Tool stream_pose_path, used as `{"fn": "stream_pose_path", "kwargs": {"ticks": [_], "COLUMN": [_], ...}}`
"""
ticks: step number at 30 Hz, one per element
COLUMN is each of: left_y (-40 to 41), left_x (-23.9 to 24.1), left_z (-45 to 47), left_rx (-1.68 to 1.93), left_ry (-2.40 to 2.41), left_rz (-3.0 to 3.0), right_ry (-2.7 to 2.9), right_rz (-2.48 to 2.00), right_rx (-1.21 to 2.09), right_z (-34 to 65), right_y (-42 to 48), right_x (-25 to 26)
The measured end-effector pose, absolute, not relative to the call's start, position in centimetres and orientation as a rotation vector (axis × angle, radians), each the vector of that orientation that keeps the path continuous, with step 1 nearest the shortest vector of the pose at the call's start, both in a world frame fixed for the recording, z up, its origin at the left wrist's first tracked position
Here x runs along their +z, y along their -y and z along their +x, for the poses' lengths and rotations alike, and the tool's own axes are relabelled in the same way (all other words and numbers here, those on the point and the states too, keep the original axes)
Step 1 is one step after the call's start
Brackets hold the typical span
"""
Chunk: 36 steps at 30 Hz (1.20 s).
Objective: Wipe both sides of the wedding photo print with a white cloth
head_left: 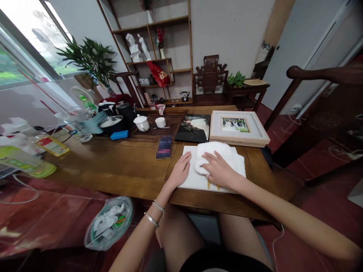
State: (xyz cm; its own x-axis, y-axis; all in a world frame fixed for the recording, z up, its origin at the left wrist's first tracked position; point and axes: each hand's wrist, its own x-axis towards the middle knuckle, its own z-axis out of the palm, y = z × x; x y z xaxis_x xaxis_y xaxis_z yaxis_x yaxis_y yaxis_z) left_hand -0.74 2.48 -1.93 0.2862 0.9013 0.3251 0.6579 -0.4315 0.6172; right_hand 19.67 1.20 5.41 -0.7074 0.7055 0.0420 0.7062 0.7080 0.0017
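Note:
A white picture frame (195,181) lies flat on the wooden table (127,158) in front of me. My left hand (180,170) rests flat on the frame's left edge, fingers stretched out. My right hand (218,170) presses a white cloth (218,151) down on the frame, fingers lying over the cloth's left part. A ring shows on my right hand, bracelets on my left wrist.
Behind the cloth lie a white framed photo (238,128) and a dark photo print (194,128). A phone (164,147) lies left of the frame. A tea tray with cups (150,122), kettles (119,113) and bottles (25,158) are at left. A waste bin (109,223) stands on the floor.

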Motion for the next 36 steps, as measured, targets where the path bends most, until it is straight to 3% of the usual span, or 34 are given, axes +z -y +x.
{"fn": "stream_pose_path", "kwargs": {"ticks": [9,21,27,36], "left_y": [-2.6,-2.4,-2.4,-2.4], "left_x": [-2.2,-1.2,-1.4,-1.7], "left_z": [-0.8,-0.5,-0.7,-0.7], "left_rx": [0.95,0.933,0.931,0.927], "left_ry": [-1.396,-1.428,-1.431,-1.411], "left_rz": [2.202,2.201,2.181,2.184], "right_ry": [3.009,2.734,2.699,2.583], "right_rz": [-0.965,-1.237,-1.245,-1.504], "right_rx": [0.179,0.502,0.458,0.308], "right_z": [20.4,16.0,15.1,26.2], "right_y": [5.2,-9.5,-10.1,-7.1], "right_x": [6.9,8.6,7.9,5.8]}}
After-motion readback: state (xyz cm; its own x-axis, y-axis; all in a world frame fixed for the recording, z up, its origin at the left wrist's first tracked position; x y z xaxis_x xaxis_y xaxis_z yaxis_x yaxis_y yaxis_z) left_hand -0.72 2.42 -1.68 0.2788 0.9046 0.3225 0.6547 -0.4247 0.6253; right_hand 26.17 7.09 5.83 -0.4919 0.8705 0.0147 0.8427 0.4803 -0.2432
